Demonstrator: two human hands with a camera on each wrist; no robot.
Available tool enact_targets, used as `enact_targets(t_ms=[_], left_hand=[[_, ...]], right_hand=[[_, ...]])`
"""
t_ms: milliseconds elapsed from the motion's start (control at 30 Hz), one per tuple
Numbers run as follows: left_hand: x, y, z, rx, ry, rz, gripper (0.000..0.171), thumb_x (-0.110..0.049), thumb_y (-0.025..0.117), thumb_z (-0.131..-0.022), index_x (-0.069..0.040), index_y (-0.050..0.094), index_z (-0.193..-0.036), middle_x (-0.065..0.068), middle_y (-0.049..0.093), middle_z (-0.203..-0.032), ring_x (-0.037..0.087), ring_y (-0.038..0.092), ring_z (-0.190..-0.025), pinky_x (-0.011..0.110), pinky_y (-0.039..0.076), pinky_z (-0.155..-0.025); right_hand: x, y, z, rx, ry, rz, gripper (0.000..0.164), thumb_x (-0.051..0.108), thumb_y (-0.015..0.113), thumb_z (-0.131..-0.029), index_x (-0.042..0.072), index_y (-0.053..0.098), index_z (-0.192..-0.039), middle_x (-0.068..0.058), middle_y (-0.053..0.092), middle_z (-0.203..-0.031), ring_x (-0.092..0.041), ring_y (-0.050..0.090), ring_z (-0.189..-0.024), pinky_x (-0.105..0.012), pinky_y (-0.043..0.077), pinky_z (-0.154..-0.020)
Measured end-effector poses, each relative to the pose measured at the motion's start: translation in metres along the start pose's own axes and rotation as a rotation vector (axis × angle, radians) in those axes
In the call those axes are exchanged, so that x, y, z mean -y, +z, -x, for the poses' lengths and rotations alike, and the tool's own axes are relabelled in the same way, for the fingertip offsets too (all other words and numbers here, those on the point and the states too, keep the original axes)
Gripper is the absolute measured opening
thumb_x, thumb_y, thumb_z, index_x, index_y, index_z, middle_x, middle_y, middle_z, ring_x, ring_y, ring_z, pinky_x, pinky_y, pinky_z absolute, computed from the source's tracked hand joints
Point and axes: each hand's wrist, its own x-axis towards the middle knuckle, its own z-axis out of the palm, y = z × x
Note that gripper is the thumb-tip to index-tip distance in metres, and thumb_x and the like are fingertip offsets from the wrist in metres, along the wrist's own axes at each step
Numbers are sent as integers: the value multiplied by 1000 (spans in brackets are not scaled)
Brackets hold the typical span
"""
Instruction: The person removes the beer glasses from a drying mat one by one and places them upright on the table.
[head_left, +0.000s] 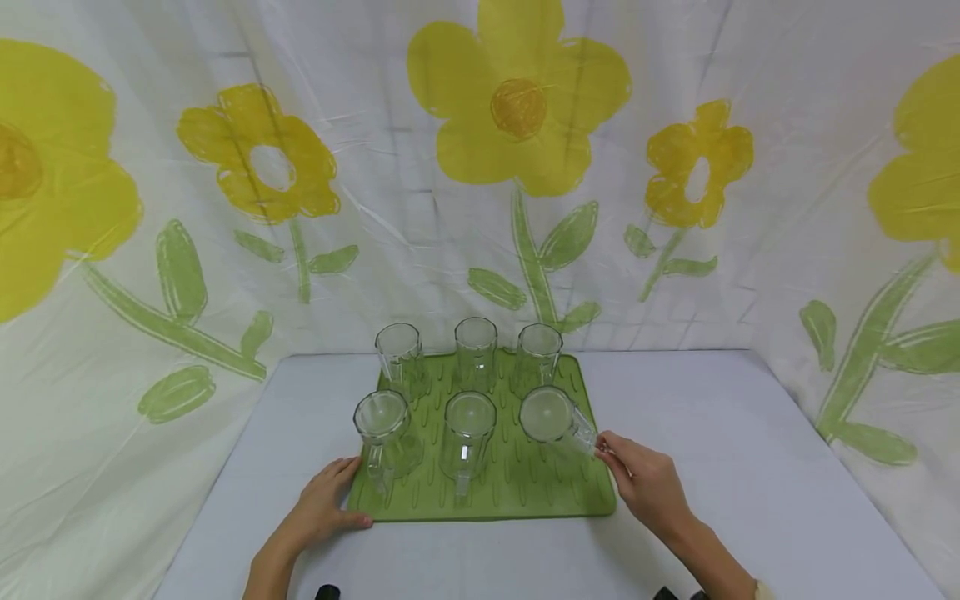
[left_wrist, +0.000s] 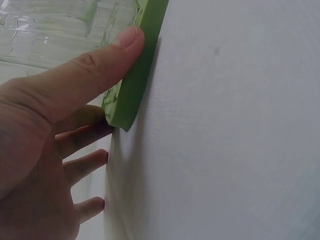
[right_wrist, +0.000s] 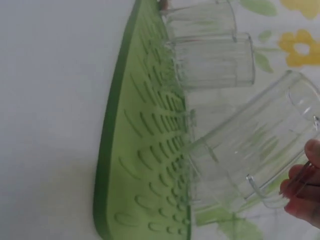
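With my right grip (head_left: 647, 486) I'm pinching a clear mug (head_left: 546, 414) by its handle (head_left: 584, 432), holding it tilted near the green mat's (head_left: 525, 503) right edge; my left grip (head_left: 322, 502), fingers spread, is touching the front-left corner. I'm expecting stiff, slippery, breakable handling with some weight, the handle offering the safest hold.

I work inside what looks like a curtained booth: a white table (head_left: 697, 433) with pale cloth (head_left: 375, 250) hung behind it and down both sides, printed with big yellow flowers (head_left: 519, 158) and green leaves (head_left: 570, 237). The ribbed green mat (head_left: 525, 500) and clear glass mugs (head_left: 468, 417) lend it a kitchen air, but the cloth hides the room, so home or studio I cannot fairly say.
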Motion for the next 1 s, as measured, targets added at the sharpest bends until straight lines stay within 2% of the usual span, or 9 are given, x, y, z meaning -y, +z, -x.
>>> enact_targets(t_ms=[200, 500, 833, 1000], left_hand=[[1, 2, -1, -1, -4, -8, 104, -38, 89, -61, 7, 43, -141, 30, 43, -146, 53, 34, -136, 69, 30, -110], [0, -1, -1, -10, 13, -17, 103, -38, 89, -61, 8, 43, -141, 31, 43, -145, 53, 35, -136, 70, 30, -109], [-1, -1, -1, 1, -7, -14, 104, -39, 89, -61, 6, 42, -142, 31, 42, -146, 53, 34, -136, 70, 29, -109], [-1, -1, -1, 1, -1, -10, 103, -38, 89, -61, 6, 43, -142, 30, 42, -146, 53, 34, -136, 70, 30, -109]], right_hand=[[-1, -4, -7, -12, -18, -4, 45, 32, 47, -102, -4, 72, -92, -12, 75, -81, -23, 72, -66, -23, 58, -57], [-3, -10, -19, 29, -25, 8, 45, 32, 46, -103, -3, 71, -91, -13, 75, -81, -23, 72, -67, -26, 57, -55], [-7, -11, -36, 15, -132, 49, 41, 30, 45, -103, -1, 71, -93, -11, 74, -83, -21, 72, -68, -25, 58, -56], [-8, -13, -42, 29, -143, 49, 41, 29, 45, -103, -1, 72, -94, -11, 75, -83, -23, 72, -70, -28, 59, -58]])
